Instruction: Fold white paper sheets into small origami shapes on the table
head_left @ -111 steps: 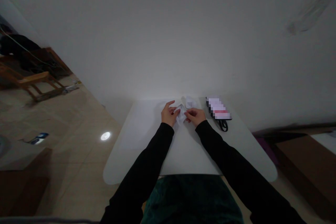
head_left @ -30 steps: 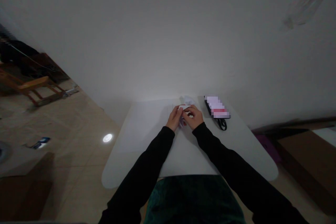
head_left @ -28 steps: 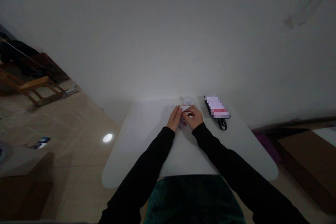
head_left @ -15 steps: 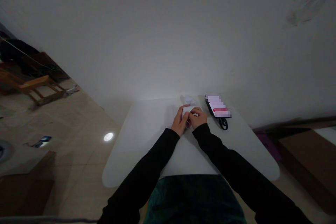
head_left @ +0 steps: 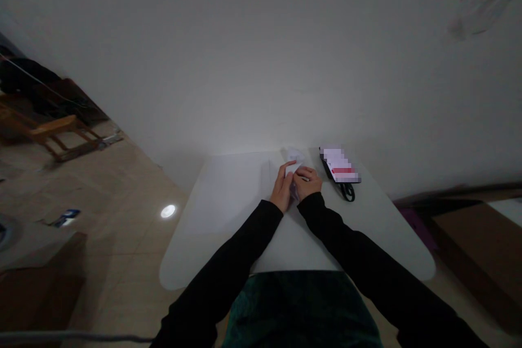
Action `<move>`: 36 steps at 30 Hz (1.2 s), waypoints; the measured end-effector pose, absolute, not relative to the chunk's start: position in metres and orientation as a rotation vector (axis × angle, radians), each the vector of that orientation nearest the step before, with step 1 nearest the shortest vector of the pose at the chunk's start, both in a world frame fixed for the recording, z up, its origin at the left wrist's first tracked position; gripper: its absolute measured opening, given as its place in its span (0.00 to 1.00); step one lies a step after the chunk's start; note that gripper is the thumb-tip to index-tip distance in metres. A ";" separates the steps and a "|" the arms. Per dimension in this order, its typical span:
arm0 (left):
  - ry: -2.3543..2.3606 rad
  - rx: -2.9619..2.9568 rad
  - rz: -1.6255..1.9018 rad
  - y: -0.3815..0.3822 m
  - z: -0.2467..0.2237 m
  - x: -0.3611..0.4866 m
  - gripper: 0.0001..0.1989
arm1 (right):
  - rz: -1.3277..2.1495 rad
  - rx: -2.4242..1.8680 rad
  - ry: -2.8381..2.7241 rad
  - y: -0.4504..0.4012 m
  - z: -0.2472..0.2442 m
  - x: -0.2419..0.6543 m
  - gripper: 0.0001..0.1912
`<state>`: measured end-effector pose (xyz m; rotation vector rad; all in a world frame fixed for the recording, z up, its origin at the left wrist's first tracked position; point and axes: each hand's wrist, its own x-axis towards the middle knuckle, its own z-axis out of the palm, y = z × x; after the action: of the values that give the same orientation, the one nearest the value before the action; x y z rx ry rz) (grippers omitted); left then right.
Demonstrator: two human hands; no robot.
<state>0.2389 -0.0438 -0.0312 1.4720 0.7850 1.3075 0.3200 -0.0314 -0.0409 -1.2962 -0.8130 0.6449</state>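
Note:
Between my hands is a small piece of folded white paper [head_left: 293,168]. My left hand [head_left: 281,188] is closed on its left side, with the fingers bent over the upper edge. Pressed to the lower right of the same paper, my right hand [head_left: 308,183] has its fingers curled in a pinch. The fingertips of both hands nearly meet. Just behind them, near the wall, another pale crumpled or folded piece [head_left: 296,153] lies on the white table [head_left: 297,250]. Its exact shape is unclear.
A phone [head_left: 339,165] with a lit screen lies right of my hands, beside a coiled black cable [head_left: 347,192]. A large white sheet [head_left: 232,190] covers the table's left part. The wall [head_left: 261,65] rises directly behind. Brown boxes [head_left: 481,244] stand at the right.
My left hand has shifted slightly right, closer to my right hand. The paper between the fingers has turned and shows a narrower, more pointed shape.

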 end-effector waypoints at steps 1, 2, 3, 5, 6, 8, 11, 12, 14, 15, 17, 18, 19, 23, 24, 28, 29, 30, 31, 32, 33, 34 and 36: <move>0.777 1.492 1.318 -0.043 -0.032 0.239 0.20 | 0.656 -1.295 -0.806 -0.032 -0.040 0.320 0.07; 0.770 1.508 1.331 -0.043 -0.033 0.240 0.20 | 0.675 -1.297 -0.795 -0.032 -0.039 0.320 0.06; 0.766 1.515 1.340 -0.043 -0.033 0.240 0.20 | 0.699 -1.301 -0.781 -0.032 -0.038 0.320 0.06; 0.779 1.514 1.339 -0.043 -0.034 0.240 0.20 | 0.754 -1.311 -0.765 -0.033 -0.037 0.320 0.05; 0.792 1.519 1.336 -0.043 -0.034 0.240 0.20 | 0.778 -1.313 -0.773 -0.034 -0.037 0.321 0.05; 0.822 1.548 1.324 -0.044 -0.034 0.239 0.20 | 0.811 -1.311 -0.797 -0.035 -0.036 0.322 0.05; 0.853 1.602 1.328 -0.044 -0.032 0.238 0.20 | 0.853 -1.325 -0.773 -0.038 -0.033 0.323 0.05; 0.859 1.615 1.335 -0.044 -0.031 0.238 0.20 | 0.860 -1.330 -0.758 -0.038 -0.032 0.323 0.05; 0.870 1.630 1.344 -0.044 -0.031 0.237 0.20 | 0.854 -1.331 -0.742 -0.039 -0.030 0.322 0.05; 0.874 1.631 1.345 -0.044 -0.031 0.238 0.20 | 0.840 -1.329 -0.741 -0.040 -0.030 0.321 0.05; 0.876 1.618 1.342 -0.043 -0.031 0.238 0.19 | 0.805 -1.328 -0.733 -0.039 -0.030 0.319 0.04; 0.876 1.601 1.344 -0.043 -0.031 0.238 0.19 | 0.790 -1.329 -0.732 -0.038 -0.031 0.318 0.04; 0.875 1.579 1.347 -0.043 -0.032 0.238 0.19 | 0.774 -1.330 -0.736 -0.038 -0.032 0.317 0.04; 0.883 1.561 1.353 -0.044 -0.031 0.238 0.20 | 0.698 -1.339 -0.789 -0.035 -0.037 0.316 0.04; 0.887 1.583 1.351 -0.044 -0.031 0.238 0.20 | 0.678 -1.342 -0.804 -0.034 -0.039 0.316 0.04; 0.884 1.612 1.314 -0.044 -0.030 0.237 0.21 | 0.635 -1.348 -0.805 -0.035 -0.041 0.318 0.04; 0.879 1.606 1.308 -0.044 -0.030 0.237 0.21 | 0.626 -1.345 -0.807 -0.035 -0.042 0.318 0.05; 0.874 1.607 1.309 -0.044 -0.030 0.237 0.21 | 0.615 -1.341 -0.817 -0.035 -0.042 0.318 0.05; 0.871 1.614 1.318 -0.044 -0.030 0.237 0.21 | 0.601 -1.335 -0.834 -0.035 -0.042 0.318 0.05; 0.869 1.624 1.332 -0.045 -0.029 0.237 0.20 | 0.586 -1.326 -0.854 -0.035 -0.042 0.317 0.05; 0.868 1.633 1.348 -0.045 -0.029 0.236 0.20 | 0.575 -1.317 -0.876 -0.034 -0.042 0.317 0.05; 0.866 1.634 1.360 -0.044 -0.029 0.236 0.19 | 0.572 -1.309 -0.898 -0.034 -0.042 0.316 0.06; 0.867 1.623 1.370 -0.044 -0.029 0.236 0.19 | 0.576 -1.300 -0.938 -0.033 -0.043 0.316 0.07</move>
<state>0.2356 -0.0441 -0.0288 1.6234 0.8669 1.3698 0.3159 -0.0330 -0.0431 -1.2996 -0.9381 0.5763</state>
